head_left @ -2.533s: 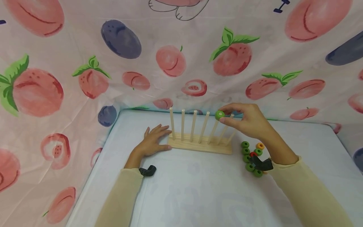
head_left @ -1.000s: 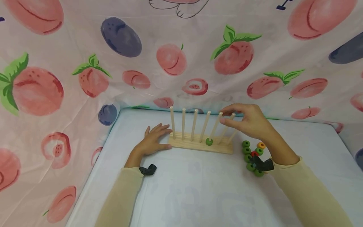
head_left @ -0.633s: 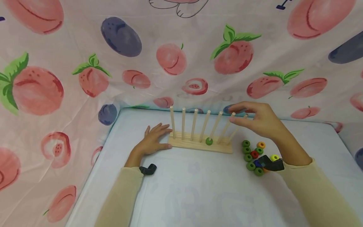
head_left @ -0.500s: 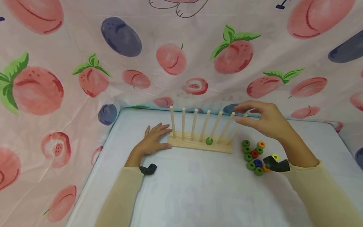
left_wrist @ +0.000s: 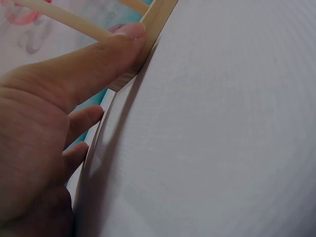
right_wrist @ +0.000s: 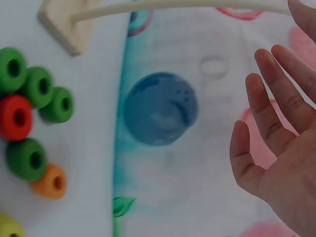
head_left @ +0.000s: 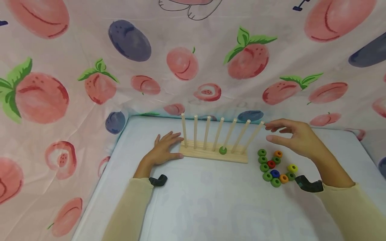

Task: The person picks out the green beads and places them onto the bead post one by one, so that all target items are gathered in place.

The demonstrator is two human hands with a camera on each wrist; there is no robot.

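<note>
A wooden peg rack [head_left: 211, 155] with a row of upright pegs stands near the back of the table. One green bead [head_left: 222, 151] sits at the foot of the third peg from the right. My left hand [head_left: 163, 150] rests against the rack's left end, fingers spread, its straight thumb [left_wrist: 98, 64] touching the base. Right of the rack, my right hand [head_left: 297, 137] hovers with fingers apart and holds nothing; its fingertips are beside the top of the rightmost peg [head_left: 254, 136]. Loose beads lie below it, including a red bead [head_left: 269, 166] and a blue bead [head_left: 272, 175].
Several green beads [head_left: 265, 178], two orange beads [head_left: 281, 180] and a yellow bead [head_left: 290, 170] are grouped right of the rack. A fruit-print cloth [head_left: 181, 36] hangs behind and to the left of the white table [head_left: 211, 201].
The green bead left my right hand and dropped down the peg to the base. That hand then moved right and slightly lower, clear of the pegs. My left hand stayed put.
</note>
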